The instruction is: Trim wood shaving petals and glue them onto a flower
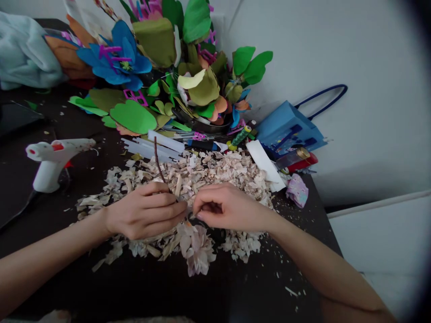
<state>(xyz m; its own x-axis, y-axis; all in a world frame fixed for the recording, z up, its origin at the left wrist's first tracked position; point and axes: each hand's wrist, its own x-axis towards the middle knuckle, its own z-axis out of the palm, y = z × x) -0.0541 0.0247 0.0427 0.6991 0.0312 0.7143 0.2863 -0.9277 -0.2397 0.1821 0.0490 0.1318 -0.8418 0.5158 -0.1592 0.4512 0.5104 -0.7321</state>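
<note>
My left hand (144,211) is closed around the lower end of a thin brown twig (160,163), which rises up and away from the fist. My right hand (229,207) is curled next to it, its fingertips close to the twig's lower end. Whether those fingers pinch something small is hidden. Both hands rest over a heap of pale wood shavings (205,175). A cluster of pale pink petals (197,249) lies just below the hands, at the heap's near side.
A white glue gun (55,157) lies left of the heap, and translucent glue sticks (151,149) lie behind it. Large paper flowers (134,58) are piled at the back, beside a blue paper bag (286,128). The dark table's edge (328,215) runs along the right.
</note>
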